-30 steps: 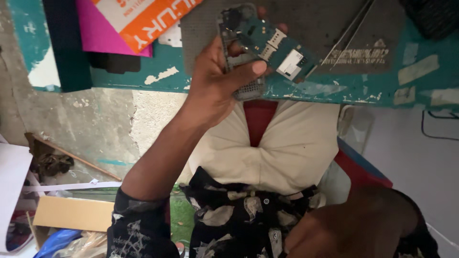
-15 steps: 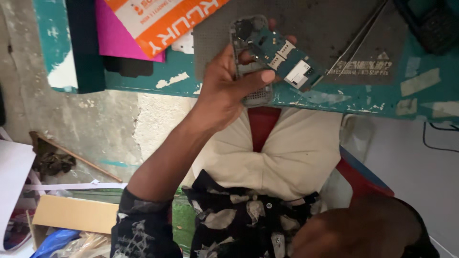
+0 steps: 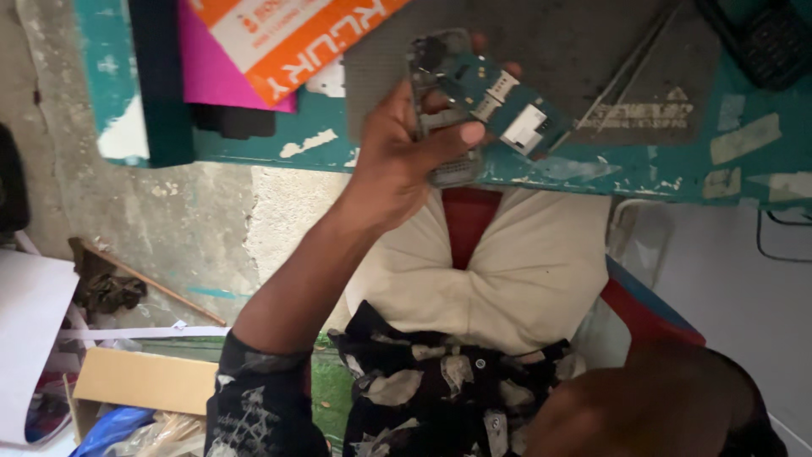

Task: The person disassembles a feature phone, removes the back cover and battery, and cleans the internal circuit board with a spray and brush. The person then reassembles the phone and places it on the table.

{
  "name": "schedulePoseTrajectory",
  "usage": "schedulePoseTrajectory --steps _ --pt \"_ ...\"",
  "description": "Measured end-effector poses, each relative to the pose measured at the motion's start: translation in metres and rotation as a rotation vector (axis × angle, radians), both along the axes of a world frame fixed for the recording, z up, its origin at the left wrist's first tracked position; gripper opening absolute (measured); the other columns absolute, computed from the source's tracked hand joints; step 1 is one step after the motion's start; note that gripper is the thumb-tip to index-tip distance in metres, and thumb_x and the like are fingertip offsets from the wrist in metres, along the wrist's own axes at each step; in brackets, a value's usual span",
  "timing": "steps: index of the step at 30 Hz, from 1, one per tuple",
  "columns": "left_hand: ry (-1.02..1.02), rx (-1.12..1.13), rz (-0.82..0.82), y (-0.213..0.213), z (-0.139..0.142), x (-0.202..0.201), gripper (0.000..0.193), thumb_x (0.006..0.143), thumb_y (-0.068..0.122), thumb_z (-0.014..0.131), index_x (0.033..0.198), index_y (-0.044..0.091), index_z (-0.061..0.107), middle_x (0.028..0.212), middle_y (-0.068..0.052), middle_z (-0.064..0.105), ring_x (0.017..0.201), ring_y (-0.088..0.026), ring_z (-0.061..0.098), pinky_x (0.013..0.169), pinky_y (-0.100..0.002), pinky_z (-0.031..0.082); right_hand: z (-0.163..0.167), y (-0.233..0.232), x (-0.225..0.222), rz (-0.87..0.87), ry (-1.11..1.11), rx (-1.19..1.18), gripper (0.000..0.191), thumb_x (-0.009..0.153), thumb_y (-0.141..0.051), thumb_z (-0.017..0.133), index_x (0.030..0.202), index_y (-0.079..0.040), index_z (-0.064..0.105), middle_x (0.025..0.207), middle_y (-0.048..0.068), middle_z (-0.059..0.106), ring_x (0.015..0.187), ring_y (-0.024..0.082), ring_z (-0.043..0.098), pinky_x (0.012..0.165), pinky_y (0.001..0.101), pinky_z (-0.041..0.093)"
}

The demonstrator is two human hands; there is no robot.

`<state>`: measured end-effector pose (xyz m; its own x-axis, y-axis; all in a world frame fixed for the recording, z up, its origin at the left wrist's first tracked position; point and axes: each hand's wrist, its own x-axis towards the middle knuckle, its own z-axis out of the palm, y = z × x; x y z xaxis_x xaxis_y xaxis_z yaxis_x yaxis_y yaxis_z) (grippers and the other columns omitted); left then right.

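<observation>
My left hand (image 3: 397, 165) reaches up from the lower left and grips a small opened phone body (image 3: 444, 127) over the table's near edge. A green circuit board (image 3: 507, 106) with metal slots sticks out of the phone to the right, and my thumb presses across the phone's front. My fingertips show behind the board. A dark blurred shape at the bottom right is my right hand or arm (image 3: 660, 406), low beside my lap and close to the camera; its fingers cannot be made out.
A worn teal table (image 3: 643, 169) carries a grey mat (image 3: 592, 51), an orange-and-white box (image 3: 288, 38) on a pink sheet (image 3: 211, 68), and a dark keypad phone (image 3: 761, 38) at the top right. A cardboard box (image 3: 144, 381) and clutter lie on the floor at left.
The view has shifted slightly, so the table and hand sit a little further right. My left hand keeps the same grip on the phone and board.
</observation>
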<state>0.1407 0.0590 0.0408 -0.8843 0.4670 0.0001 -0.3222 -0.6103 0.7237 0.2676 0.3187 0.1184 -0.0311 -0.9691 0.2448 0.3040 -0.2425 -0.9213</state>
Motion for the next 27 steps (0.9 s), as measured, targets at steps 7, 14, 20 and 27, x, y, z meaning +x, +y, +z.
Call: schedulePoseTrajectory --steps 7,14,20,27 --pt "0.016 0.011 -0.016 -0.001 -0.004 -0.002 0.06 0.108 -0.009 0.067 0.158 0.001 0.035 0.15 -0.02 0.058 0.14 -0.025 0.059 0.124 -0.041 0.052 -0.005 -0.002 0.002 -0.061 0.014 -0.083 0.052 0.123 -0.039 0.033 0.09 -0.001 0.045 0.081 0.011 0.045 0.065 0.028 0.048 0.059 0.0391 0.037" --pt "-0.033 0.019 -0.001 0.001 0.004 -0.002 0.064 0.106 -0.009 0.067 0.161 0.001 0.035 0.149 -0.021 0.058 0.139 -0.026 0.059 0.122 -0.042 0.051 0.004 0.0 -0.009 -0.044 0.101 0.039 0.047 0.122 -0.037 0.033 0.099 -0.001 0.052 0.086 0.011 0.05 0.069 0.027 0.053 0.063 0.0403 0.046" --pt "-0.035 -0.029 0.004 0.002 0.009 -0.002 0.066 0.104 -0.009 0.066 0.161 0.001 0.035 0.146 -0.02 0.06 0.14 -0.026 0.058 0.122 -0.043 0.051 0.026 -0.007 -0.01 -0.528 0.672 0.225 0.031 0.114 -0.032 0.046 0.131 -0.01 0.06 0.119 0.007 0.071 0.106 0.022 0.075 0.085 0.0388 0.061" --pt "0.0 -0.087 0.017 0.001 0.008 0.002 0.064 0.103 -0.009 0.064 0.16 0.0 0.036 0.145 -0.016 0.062 0.138 -0.023 0.06 0.12 -0.04 0.052 0.016 -0.043 -0.032 -1.281 1.237 1.033 0.052 0.09 -0.039 0.086 0.124 -0.011 0.057 0.135 0.01 0.063 0.113 0.026 0.07 0.081 0.038 0.058"
